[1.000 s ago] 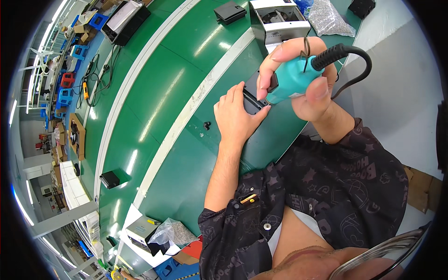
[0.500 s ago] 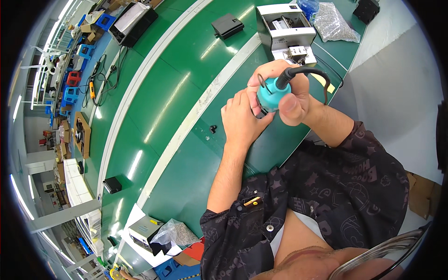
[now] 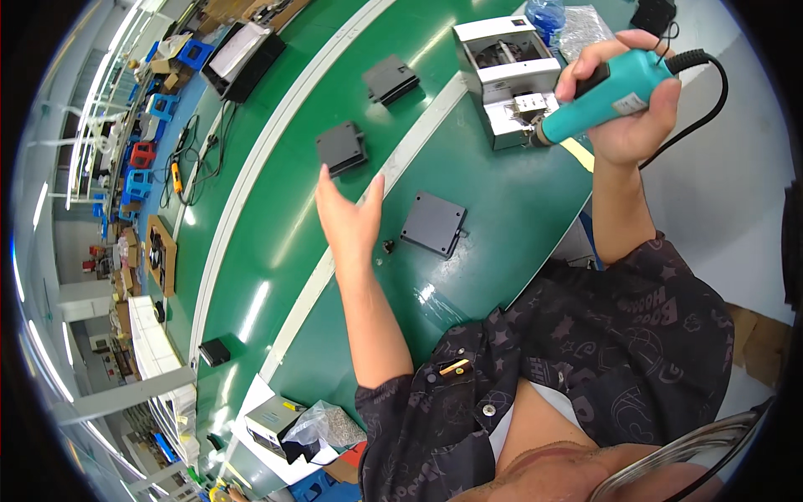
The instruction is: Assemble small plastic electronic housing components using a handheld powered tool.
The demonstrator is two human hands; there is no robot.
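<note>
Right hand, fingers curled round teal driver, tilted seemingly to meet far white machine; left hand, fingers spread, beside dark box

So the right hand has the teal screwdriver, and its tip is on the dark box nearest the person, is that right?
Not quite: the head view shows the tip over by the white machine, apart from the dark box nearest the person. The right hand does have the teal screwdriver.
</note>
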